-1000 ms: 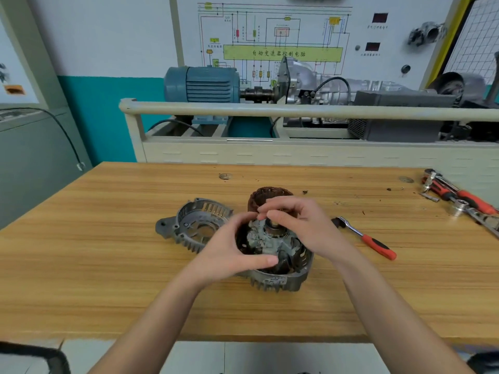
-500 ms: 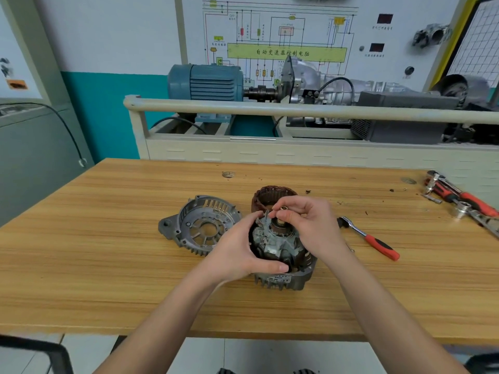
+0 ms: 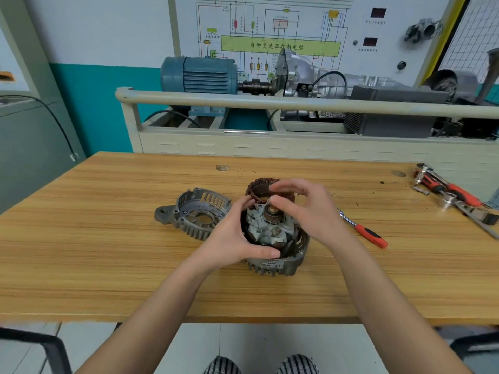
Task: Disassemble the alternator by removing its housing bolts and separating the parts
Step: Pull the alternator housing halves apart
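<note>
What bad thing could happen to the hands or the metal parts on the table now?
1. The left hand grips the toothed edge of the metal housing; a slip could pinch or scrape fingers.
2. The right hand curls over the rotor; if it pops free suddenly, it might knock the copper coil just behind.
3. The ratchet lies near the right wrist and could be nudged.
</note>
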Motion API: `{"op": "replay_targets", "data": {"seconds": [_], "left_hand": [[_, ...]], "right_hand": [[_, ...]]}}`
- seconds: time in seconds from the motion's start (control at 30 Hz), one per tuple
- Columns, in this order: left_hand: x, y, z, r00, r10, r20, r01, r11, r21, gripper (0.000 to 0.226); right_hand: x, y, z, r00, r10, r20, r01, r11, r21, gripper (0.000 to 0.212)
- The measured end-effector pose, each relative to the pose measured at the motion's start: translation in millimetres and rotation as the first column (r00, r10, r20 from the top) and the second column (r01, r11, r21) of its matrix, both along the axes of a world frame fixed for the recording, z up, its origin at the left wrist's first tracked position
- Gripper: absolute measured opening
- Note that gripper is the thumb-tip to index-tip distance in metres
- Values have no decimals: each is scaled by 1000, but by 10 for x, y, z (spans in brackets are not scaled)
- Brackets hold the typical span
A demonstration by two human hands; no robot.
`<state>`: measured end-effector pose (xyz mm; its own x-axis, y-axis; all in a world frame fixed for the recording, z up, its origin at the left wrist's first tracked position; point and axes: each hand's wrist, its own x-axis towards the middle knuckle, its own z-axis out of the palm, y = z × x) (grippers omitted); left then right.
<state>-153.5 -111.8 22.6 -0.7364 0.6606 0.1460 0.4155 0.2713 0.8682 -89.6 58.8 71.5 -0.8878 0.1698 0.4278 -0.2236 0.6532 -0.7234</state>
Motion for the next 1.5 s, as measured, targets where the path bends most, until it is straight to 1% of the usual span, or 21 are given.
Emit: {"op": "replay_targets", "data": {"seconds": [0.03,0.07,0.13,0.17,0.2,0.23,0.3,0.37,0.43,0.53,0.6,0.7,0.77,0.83,0.93,1.07,1.13,1.33,1.5], "left_hand": [[-12,-29,10,999,-35,-16,35,999,-12,112],[-21,-53,22,997,-72,-41,70,996,-54,115],[-31,-77,28,986,-131,-101,106,970,-219,141],[-29,-73,24,981,-136,-136,92,953,-287,152],[-20,-58,8,977,-124,-171,65,946,-318,157],[-8,-40,-16,973,-99,-207,27,946,-323,159],[10,-15,-56,964,-45,-262,-35,955,-294,158],[25,-20,-76,962,-14,-273,-56,967,-247,155],[24,-37,-82,960,-5,-280,-58,974,-217,156],[17,-45,-78,960,5,-282,-59,981,-184,158],[8,-43,-71,962,0,-273,-49,984,-172,159],[-42,-48,-54,979,-2,-204,-28,989,-145,157],[-79,-39,-37,993,21,-120,-34,994,-109,154],[-100,-6,-51,999,53,-5,-54,996,-71,149],[-81,54,-108,984,104,142,-101,994,-27,144],[-86,104,-105,966,143,217,-144,989,-8,152],[-96,123,-89,953,158,258,-164,987,0,150],[-113,161,-44,899,172,403,-208,977,47,141],[-110,189,13,855,175,489,-227,973,48,147]], "right_hand": [[49,45,-7,1000,-7,20,8,998,-55,24],[100,95,-22,998,-33,46,38,993,-109,30],[210,205,-96,989,-74,126,98,975,-197,45],[257,266,-142,982,-56,179,98,966,-238,58],[306,330,-192,970,-2,241,70,959,-276,73],[354,384,-243,949,81,303,17,952,-305,87],[417,427,-349,888,224,402,-104,949,-299,108],[428,410,-485,861,242,448,-138,957,-254,132],[395,353,-605,892,175,417,-91,973,-214,144],[352,321,-708,946,102,309,-37,977,-209,145],[346,318,-732,961,68,267,-12,978,-208,143],[338,318,-717,964,37,265,27,972,-234,145],[329,314,-673,962,28,271,49,961,-273,142],[303,314,-604,959,16,283,73,951,-302,135],[246,320,-505,959,-11,282,107,938,-329,124],[207,329,-425,957,-21,291,120,938,-325,120],[180,316,-408,956,-44,289,142,935,-325,118],[95,261,-299,943,-102,316,210,920,-330,130],[28,249,-272,929,-145,341,258,913,-316,131]]}}
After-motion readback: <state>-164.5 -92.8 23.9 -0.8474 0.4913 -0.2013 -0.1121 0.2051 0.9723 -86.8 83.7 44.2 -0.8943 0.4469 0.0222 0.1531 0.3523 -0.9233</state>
